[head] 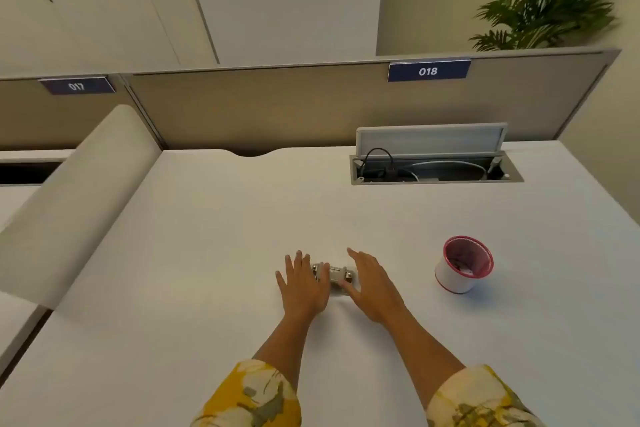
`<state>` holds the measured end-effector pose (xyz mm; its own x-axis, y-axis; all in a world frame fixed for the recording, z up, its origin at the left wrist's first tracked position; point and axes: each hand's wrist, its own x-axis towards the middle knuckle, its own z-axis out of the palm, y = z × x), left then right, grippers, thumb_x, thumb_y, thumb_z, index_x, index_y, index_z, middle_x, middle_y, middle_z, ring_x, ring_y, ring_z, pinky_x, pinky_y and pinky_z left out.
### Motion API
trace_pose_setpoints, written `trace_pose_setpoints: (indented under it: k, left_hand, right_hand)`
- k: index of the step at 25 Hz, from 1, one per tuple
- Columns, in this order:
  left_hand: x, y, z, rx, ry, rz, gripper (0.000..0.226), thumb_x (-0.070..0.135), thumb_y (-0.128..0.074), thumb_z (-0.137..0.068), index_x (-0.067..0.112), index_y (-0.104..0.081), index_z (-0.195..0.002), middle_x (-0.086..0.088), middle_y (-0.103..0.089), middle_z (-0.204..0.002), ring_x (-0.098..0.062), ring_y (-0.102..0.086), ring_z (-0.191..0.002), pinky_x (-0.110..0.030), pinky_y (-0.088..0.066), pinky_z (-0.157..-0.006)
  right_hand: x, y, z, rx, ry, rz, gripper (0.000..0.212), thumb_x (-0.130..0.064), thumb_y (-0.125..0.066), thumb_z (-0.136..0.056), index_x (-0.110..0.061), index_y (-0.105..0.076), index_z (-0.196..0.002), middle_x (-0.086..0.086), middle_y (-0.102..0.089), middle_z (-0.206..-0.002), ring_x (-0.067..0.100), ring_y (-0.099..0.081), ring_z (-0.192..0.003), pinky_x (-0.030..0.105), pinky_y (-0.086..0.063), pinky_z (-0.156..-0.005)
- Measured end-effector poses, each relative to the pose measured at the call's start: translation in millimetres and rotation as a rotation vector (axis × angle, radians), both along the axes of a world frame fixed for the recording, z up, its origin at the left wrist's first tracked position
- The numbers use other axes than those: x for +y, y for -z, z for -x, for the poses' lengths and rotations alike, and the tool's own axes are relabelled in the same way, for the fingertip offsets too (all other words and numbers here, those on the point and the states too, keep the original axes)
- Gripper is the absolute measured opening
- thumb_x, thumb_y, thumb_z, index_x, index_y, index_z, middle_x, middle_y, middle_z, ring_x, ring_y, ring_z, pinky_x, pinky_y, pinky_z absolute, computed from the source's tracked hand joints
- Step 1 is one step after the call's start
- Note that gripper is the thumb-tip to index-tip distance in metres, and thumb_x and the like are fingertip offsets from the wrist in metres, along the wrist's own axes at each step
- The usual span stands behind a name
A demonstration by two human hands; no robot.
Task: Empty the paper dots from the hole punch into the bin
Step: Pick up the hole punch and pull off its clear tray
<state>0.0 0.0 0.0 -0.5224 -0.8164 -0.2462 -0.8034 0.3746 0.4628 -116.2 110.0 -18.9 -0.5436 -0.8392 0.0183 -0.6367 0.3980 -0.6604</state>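
A small pale hole punch with metal parts lies on the white desk, between my two hands. My left hand rests at its left end with fingers spread, partly covering it. My right hand is at its right end, fingers extended, the thumb touching the punch. Neither hand is closed around it. A small round bin, white outside with a red rim and red inside, stands upright on the desk to the right of my right hand.
An open cable hatch with cords sits at the back of the desk. A beige partition with the label 018 runs behind. A rounded divider borders the desk on the left. A plant stands at the far right.
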Motion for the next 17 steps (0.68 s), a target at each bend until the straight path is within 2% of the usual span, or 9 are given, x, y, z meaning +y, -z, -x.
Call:
trace_pose_setpoints:
  k: [4, 10, 12, 14, 17]
  left_hand:
    - [1.7, 7.6, 1.5, -0.004, -0.047, -0.103, 0.062, 0.05, -0.03, -0.103, 0.014, -0.032, -0.154, -0.006, -0.017, -0.168, -0.026, -0.002, -0.157, -0.054, -0.002, -0.124]
    - [7.2, 20.7, 0.0, 0.065, -0.142, -0.166, 0.062, 0.052, -0.038, -0.101, 0.012, -0.041, -0.148, -0.007, -0.024, -0.166, -0.024, -0.011, -0.156, -0.053, -0.007, -0.123]
    - [6.2, 22.0, 0.9, 0.089, -0.161, -0.166, 0.061, 0.051, -0.041, -0.101, 0.012, -0.044, -0.146, -0.008, -0.027, -0.164, -0.024, -0.017, -0.154, -0.052, -0.012, -0.122]
    - [5.8, 21.3, 3.7, 0.134, -0.202, -0.18, 0.056, 0.048, -0.047, -0.099, 0.011, -0.049, -0.141, -0.009, -0.038, -0.157, -0.025, -0.031, -0.148, -0.049, -0.025, -0.118]
    - [12.9, 16.6, 8.3, 0.177, -0.239, -0.163, 0.053, 0.044, -0.055, -0.095, 0.01, -0.052, -0.135, -0.009, -0.048, -0.145, -0.028, -0.043, -0.136, -0.046, -0.037, -0.109]
  right_hand:
    - [-4.6, 5.8, -7.3, -0.052, -0.061, -0.049, 0.066, -0.042, -0.065, -0.087, -0.022, -0.038, -0.144, -0.004, -0.044, -0.146, 0.014, -0.04, -0.135, 0.028, -0.034, -0.11]
    - [-17.4, 12.5, -11.3, -0.068, -0.078, -0.138, 0.063, -0.023, -0.067, -0.087, -0.016, -0.039, -0.142, -0.001, -0.044, -0.144, 0.018, -0.043, -0.13, 0.031, -0.042, -0.104]
    - [-22.9, 12.1, -12.6, -0.061, -0.054, -0.15, 0.053, -0.021, -0.067, -0.086, -0.015, -0.046, -0.134, 0.0, -0.05, -0.135, 0.02, -0.05, -0.12, 0.033, -0.048, -0.095]
    - [-29.6, 9.0, -14.8, -0.016, -0.025, -0.155, 0.036, -0.016, -0.065, -0.085, -0.014, -0.052, -0.118, 0.002, -0.055, -0.12, 0.021, -0.055, -0.104, 0.036, -0.051, -0.083]
    - [-35.1, 6.1, -18.7, 0.03, -0.014, -0.156, 0.018, -0.007, -0.057, -0.087, -0.015, -0.051, -0.102, 0.003, -0.056, -0.106, 0.021, -0.054, -0.088, 0.04, -0.053, -0.072]
